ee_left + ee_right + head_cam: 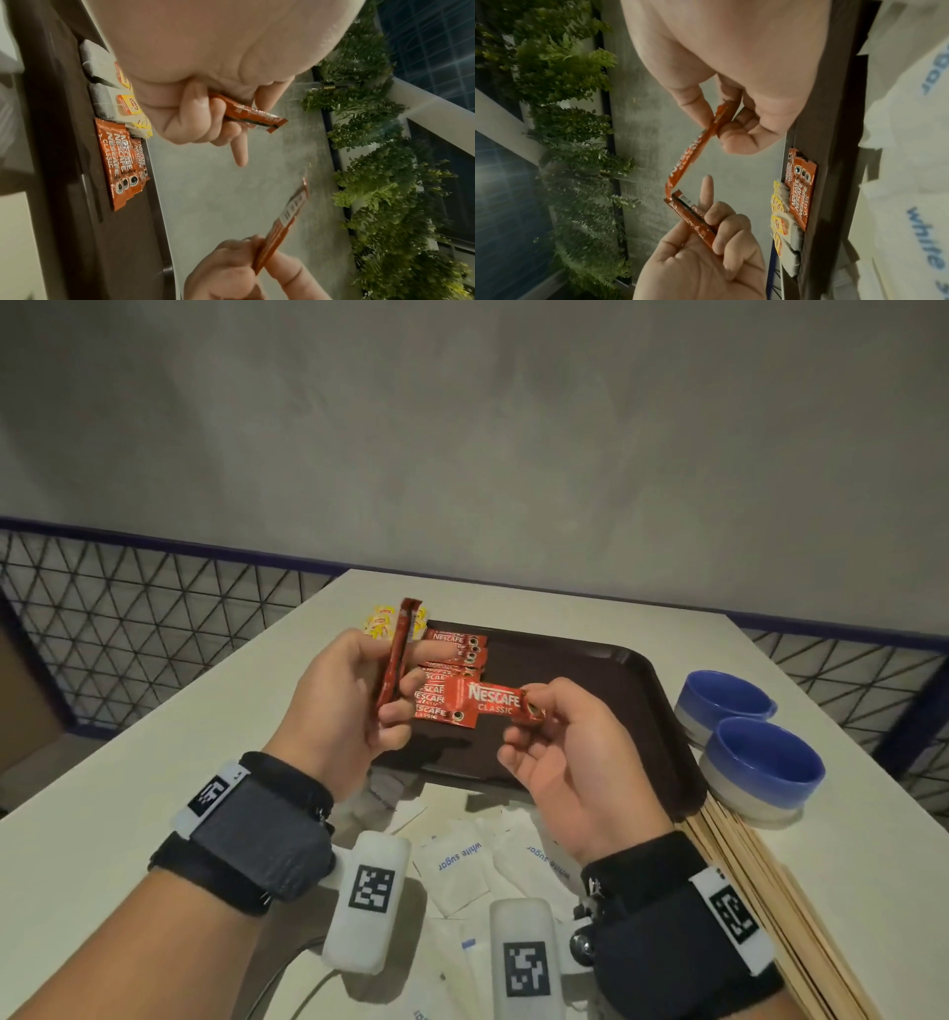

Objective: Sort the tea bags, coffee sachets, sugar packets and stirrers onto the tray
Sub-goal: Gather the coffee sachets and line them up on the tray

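My left hand [344,695] gripped upright coffee sachets [395,654], my right hand [560,752] pinched one sachet [493,701], both above the tray [616,711].

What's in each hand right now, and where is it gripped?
Each holds coffee sachets. The left hand grips a sachet bundle around its lower half; the right hand pinches a single Nescafe sachet by its right end.

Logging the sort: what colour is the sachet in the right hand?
Red with white lettering; the sachet in the right hand shows best in the head view.
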Demonstrator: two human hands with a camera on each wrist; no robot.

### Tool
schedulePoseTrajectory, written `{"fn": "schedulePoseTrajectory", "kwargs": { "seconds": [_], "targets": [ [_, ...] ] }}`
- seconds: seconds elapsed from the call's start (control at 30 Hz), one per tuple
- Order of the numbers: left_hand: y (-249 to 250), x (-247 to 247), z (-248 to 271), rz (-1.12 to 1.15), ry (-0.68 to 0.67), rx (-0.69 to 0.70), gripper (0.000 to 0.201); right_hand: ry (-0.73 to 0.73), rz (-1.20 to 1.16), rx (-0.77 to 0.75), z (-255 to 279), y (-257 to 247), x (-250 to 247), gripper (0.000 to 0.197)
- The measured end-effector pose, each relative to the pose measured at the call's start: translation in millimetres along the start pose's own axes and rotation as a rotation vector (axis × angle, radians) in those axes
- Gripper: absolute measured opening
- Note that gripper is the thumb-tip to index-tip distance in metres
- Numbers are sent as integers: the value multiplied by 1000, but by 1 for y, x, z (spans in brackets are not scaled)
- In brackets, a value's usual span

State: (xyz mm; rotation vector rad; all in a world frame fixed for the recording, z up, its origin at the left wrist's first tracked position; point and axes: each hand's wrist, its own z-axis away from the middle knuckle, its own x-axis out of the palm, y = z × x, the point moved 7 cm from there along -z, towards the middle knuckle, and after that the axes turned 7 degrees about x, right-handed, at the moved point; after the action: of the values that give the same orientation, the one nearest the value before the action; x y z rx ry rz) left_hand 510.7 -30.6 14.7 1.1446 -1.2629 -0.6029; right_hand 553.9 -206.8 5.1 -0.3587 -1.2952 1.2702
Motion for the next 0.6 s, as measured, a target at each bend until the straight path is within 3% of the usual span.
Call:
{"fn": "schedulePoseTrajectory", "kwargs": {
  "seconds": [0.13,0.23,0.6],
  "targets": [
    [4,-2,2,-222,119,80,33,29,29,-1,-1,1,-2,11],
    [8,3,4,-297,115,137,18,53,102,-63,-4,-1,-3,17],
    [15,8,6,-267,63,217,35,120,338,-182,-3,-8,-4,25]
  ]
}}
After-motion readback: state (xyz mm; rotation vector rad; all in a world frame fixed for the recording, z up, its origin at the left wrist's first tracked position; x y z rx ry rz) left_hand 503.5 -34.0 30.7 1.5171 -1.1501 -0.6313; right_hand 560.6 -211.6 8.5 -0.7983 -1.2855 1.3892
